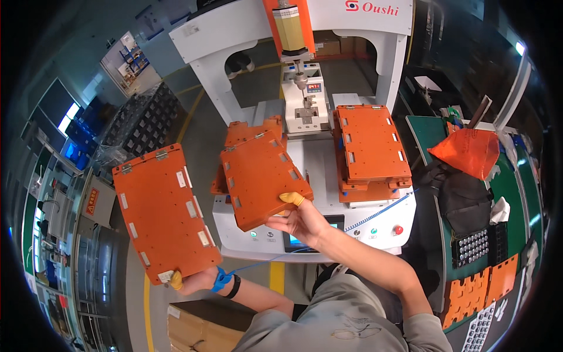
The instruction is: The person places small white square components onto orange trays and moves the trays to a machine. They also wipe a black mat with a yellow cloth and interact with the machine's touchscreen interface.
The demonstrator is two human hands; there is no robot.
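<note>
My left hand [190, 280] grips the lower corner of a large orange fixture plate [164, 211], held out to the left of the machine, clear of it. A blue wrist strap with a coiled cord sits on that wrist. My right hand [302, 220], with a yellow finger cot on the thumb, holds a second orange plate [263, 176] by its near corner, tilted over the left side of the white machine bed [316, 158]. Under it another orange plate [249, 130] lies on the bed.
A stack of orange plates [370, 146] sits on the right side of the bed. The white machine's head [299, 76] hangs at centre. To the right stands a green bench with an orange bag [466, 151], black trays and orange parts [481, 287]. A cardboard box [202, 325] is below.
</note>
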